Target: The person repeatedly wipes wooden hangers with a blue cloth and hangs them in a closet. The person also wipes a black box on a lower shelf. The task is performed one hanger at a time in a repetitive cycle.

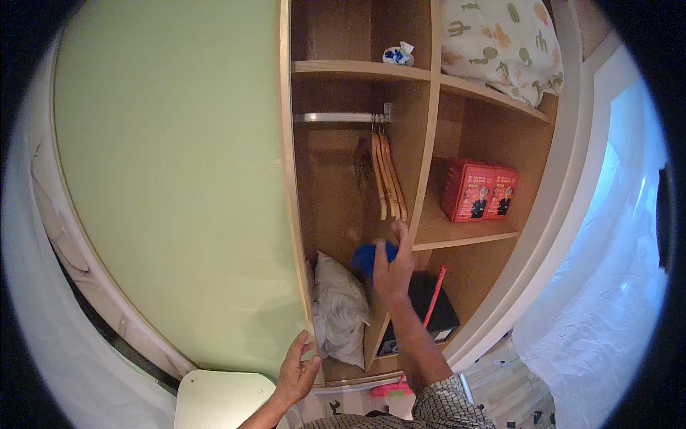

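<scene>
My right hand (395,268) reaches into the open wardrobe with its fingers apart and nothing seen in them. Just above its fingertips, several wooden clothes hangers (387,177) hang from a metal rail (340,117). Behind the fingers is a round blue object (365,258), partly hidden by them. My left hand (300,370) is low by the wooden edge of a pale green sliding door (177,177), its fingers spread; whether they touch the edge I cannot tell. A pale pillow or cushion (343,311) leans upright in the compartment between my hands.
Two red boxes (471,195) stand on the right shelf (466,237), below a cactus-print fabric bundle (498,48). A small blue-and-white packet (398,54) lies higher up. Lower right are a black box (447,316) and a red stick (435,295). A white stool (222,399) stands at lower left.
</scene>
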Motion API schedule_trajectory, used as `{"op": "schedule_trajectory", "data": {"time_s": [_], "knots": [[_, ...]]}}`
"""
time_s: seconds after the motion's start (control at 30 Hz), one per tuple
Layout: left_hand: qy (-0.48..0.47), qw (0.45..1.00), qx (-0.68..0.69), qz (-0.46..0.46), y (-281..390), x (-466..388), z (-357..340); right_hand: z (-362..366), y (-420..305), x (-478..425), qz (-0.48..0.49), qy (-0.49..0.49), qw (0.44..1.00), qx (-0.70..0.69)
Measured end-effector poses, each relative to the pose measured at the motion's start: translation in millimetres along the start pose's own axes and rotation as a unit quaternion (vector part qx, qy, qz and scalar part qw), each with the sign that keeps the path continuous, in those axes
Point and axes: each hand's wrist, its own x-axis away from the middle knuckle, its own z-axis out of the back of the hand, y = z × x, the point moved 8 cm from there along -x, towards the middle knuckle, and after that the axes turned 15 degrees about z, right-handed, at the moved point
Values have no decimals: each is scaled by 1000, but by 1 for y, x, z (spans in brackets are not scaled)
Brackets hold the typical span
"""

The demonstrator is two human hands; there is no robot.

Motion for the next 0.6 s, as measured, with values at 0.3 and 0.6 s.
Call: {"op": "schedule_trajectory", "data": {"time_s": [0.3,0.6], "knots": [[-44,994,-13,103,-29,-5,-10,-88,46,88,-45,-166,975,-141],[45,984,47,167,-48,0,10,-230,84,34,-159,-131,911,-356]]}}
